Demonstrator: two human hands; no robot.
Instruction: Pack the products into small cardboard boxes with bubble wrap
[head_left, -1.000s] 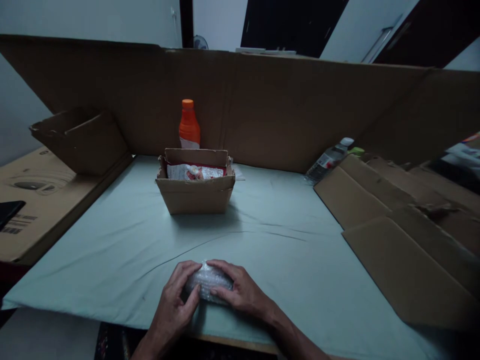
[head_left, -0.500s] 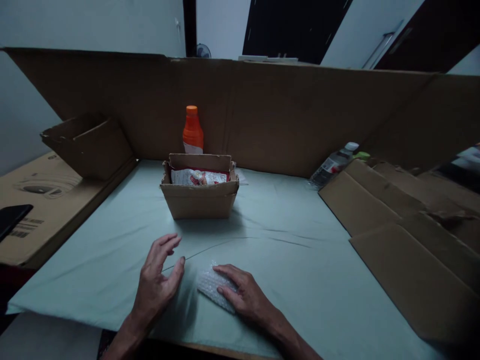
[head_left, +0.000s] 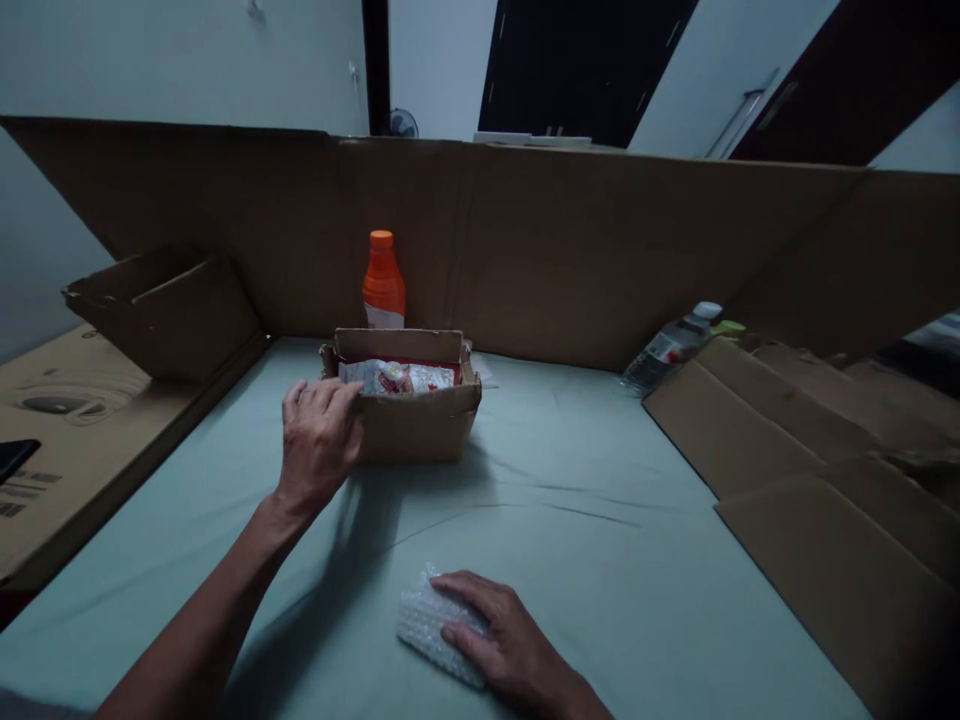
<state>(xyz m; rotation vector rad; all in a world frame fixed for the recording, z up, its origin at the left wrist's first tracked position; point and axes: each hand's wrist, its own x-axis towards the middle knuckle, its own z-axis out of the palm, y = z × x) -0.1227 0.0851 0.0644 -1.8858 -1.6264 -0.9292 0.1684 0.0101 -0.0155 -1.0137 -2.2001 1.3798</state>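
My left hand (head_left: 321,440) is at the left front corner of a small cardboard box (head_left: 412,430), its fingers bent at the rim; the fingertips are partly hidden. Inside that box lies a white printed packet (head_left: 405,377) with red patterns. Nearer to me, my right hand (head_left: 499,635) holds a flat piece of bubble wrap (head_left: 435,625) against the pale green cloth (head_left: 585,590), thumb on top and fingers along its far edge. Whether something is wrapped inside I cannot tell.
An orange bottle (head_left: 383,285) stands behind the box, before a tall cardboard wall (head_left: 570,250). A clear bottle (head_left: 671,350) leans at the right beside cardboard flaps (head_left: 817,520). Another open cardboard box (head_left: 165,320) sits on a large carton (head_left: 75,410) at the left.
My left hand has moved forward from above the cloth to the box's left front corner, and its fingers have bent. My right hand stays on the bubble wrap. The view has tilted slightly.
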